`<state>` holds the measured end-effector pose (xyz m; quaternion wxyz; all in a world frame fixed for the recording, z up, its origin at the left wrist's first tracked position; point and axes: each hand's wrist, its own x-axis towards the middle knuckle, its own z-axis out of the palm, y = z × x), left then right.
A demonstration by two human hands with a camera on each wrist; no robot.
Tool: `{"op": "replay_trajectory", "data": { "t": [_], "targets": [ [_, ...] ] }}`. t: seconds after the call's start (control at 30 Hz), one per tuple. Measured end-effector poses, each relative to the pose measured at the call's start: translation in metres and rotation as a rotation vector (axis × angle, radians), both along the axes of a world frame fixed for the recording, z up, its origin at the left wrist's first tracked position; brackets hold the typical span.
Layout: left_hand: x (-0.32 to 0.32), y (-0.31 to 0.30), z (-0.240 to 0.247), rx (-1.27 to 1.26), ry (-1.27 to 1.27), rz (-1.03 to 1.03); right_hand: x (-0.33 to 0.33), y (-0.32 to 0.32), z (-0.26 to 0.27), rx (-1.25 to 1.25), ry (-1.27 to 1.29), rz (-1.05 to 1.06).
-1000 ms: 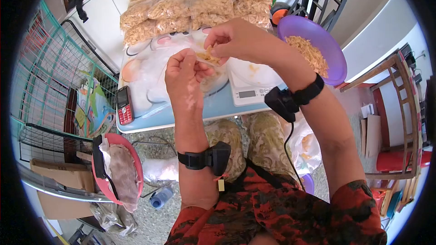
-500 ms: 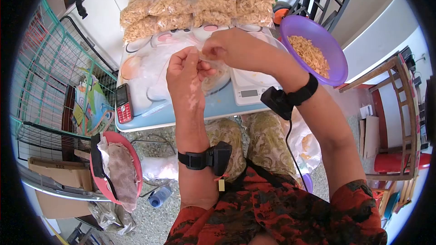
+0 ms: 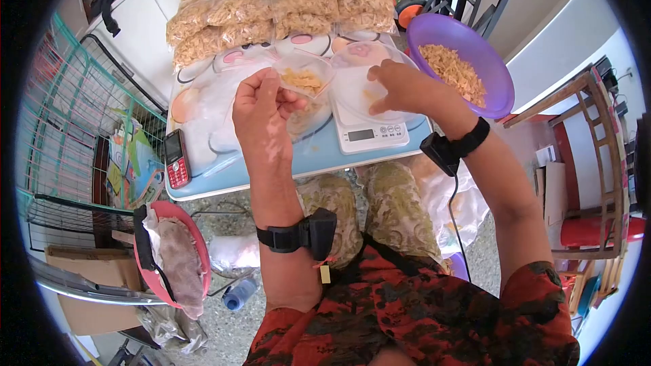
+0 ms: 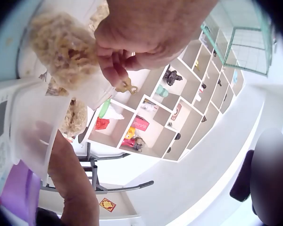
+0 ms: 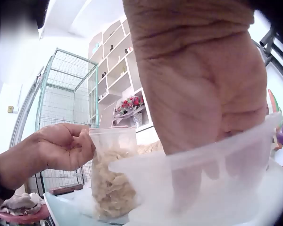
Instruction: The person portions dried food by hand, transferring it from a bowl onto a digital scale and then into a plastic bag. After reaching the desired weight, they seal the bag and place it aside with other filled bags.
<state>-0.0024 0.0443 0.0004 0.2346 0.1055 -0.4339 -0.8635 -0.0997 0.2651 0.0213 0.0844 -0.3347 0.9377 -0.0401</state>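
Note:
My left hand (image 3: 263, 108) pinches the top edge of a clear zip bag (image 5: 114, 183). Pale, dried flakes fill much of the bag, and its mouth gapes in the head view. To the right, a translucent plastic bowl (image 3: 354, 61) stands on a white kitchen scale (image 3: 380, 137). My right hand (image 3: 415, 89) reaches down into this bowl, its thumb and fingers spread apart. Through the bowl's wall in the right wrist view, the fingers (image 5: 186, 186) point downward. A few flakes (image 3: 371, 95) lie at the bowl's bottom.
Filled bags (image 3: 237, 10) are stacked at the table's back. A purple basin (image 3: 498, 85) of flakes stands at the right. A red phone (image 3: 176, 158) lies near the left edge, beside thin plastic bags (image 3: 210, 108). A wire cage (image 3: 88, 108) is at the left.
My right hand has left the bag's mouth and moved right into the bowl on the scale. My left hand keeps its pinch on the bag, whose open top now shows.

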Motion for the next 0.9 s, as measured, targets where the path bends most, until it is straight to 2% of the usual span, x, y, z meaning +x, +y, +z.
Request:
{"op": "replay_trajectory", "data": {
  "t": [0.1, 0.2, 0.4, 0.5, 0.6, 0.8, 0.9],
  "targets": [
    [-0.001, 0.000, 0.001, -0.019, 0.002, 0.011, -0.006, -0.002, -0.013, -0.139, 0.039, 0.083],
    [-0.001, -0.001, 0.000, -0.013, 0.013, -0.006, -0.020, -0.007, -0.023, -0.140, 0.045, 0.104],
    [-0.001, 0.000, -0.001, -0.007, 0.008, -0.001, -0.021, 0.010, -0.019, -0.350, 0.115, 0.052],
    [0.000, -0.001, 0.000, -0.010, 0.011, -0.002, -0.012, 0.017, -0.006, -0.235, 0.110, -0.019],
    [-0.001, -0.001, -0.002, 0.001, 0.025, -0.016, -0.009, 0.017, -0.015, -0.192, 0.112, 0.039],
    [0.003, -0.001, 0.001, -0.006, -0.001, -0.023, -0.018, 0.002, -0.020, -0.220, 0.036, -0.025],
    [0.003, -0.001, 0.001, 0.000, 0.007, -0.012, -0.011, 0.011, -0.022, -0.219, 0.088, 0.111]
  ]
}}
